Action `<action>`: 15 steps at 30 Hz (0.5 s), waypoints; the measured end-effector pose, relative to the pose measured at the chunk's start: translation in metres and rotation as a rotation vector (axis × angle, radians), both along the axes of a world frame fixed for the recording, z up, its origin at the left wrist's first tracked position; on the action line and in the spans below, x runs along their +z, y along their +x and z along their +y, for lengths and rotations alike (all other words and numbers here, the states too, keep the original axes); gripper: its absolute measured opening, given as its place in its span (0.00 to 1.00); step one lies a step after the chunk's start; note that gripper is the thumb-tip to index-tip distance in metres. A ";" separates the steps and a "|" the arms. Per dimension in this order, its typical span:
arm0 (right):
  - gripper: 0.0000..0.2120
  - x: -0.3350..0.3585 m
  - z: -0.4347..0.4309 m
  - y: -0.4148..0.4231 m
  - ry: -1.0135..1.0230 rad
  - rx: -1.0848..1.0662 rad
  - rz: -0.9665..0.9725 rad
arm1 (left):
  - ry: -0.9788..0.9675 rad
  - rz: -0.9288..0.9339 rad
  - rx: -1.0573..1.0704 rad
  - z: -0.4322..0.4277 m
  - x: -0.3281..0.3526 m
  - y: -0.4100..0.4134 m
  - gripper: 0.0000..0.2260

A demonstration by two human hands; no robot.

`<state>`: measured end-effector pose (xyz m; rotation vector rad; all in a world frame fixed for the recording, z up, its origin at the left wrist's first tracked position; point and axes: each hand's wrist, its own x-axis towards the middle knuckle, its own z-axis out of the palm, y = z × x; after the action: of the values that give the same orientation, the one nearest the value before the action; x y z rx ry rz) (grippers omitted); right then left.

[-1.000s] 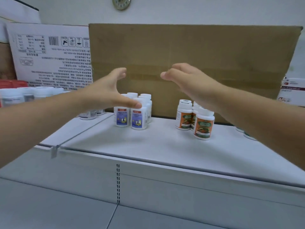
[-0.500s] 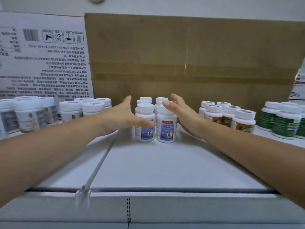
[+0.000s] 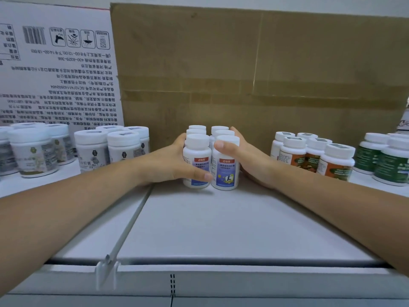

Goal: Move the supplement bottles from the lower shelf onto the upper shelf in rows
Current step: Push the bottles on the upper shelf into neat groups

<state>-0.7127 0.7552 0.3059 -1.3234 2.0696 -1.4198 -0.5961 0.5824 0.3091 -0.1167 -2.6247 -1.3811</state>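
1. The left hand (image 3: 170,160) and right hand (image 3: 247,158) press in from either side on a cluster of white bottles (image 3: 211,158), palms flat against it, thumbs across the front pair.
2. The bottles are smooth plastic cylinders with round white caps and blue labels, packed in two columns near the shelf's (image 3: 221,229) back edge.
3. Both bare forearms reach straight forward over the flat, pale shelf.
4. Wide white jars (image 3: 106,147) stand towards the left edge; orange-labelled bottles (image 3: 314,154) and green-labelled bottles (image 3: 387,160) towards the right.
5. A brown cardboard box (image 3: 254,69) rises behind.
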 end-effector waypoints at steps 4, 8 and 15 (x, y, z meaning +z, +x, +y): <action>0.49 -0.002 -0.002 -0.004 -0.012 -0.004 0.016 | -0.020 -0.006 -0.061 0.007 0.002 0.004 0.39; 0.50 -0.003 -0.002 -0.007 -0.015 -0.004 0.019 | -0.006 0.011 -0.080 0.010 0.004 0.006 0.31; 0.36 -0.003 -0.003 -0.008 -0.044 0.067 0.035 | 0.008 -0.016 -0.092 0.008 0.003 0.005 0.38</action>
<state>-0.7203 0.7518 0.3025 -1.4302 2.0069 -1.4318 -0.5908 0.5907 0.3120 -0.2287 -2.6576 -1.4269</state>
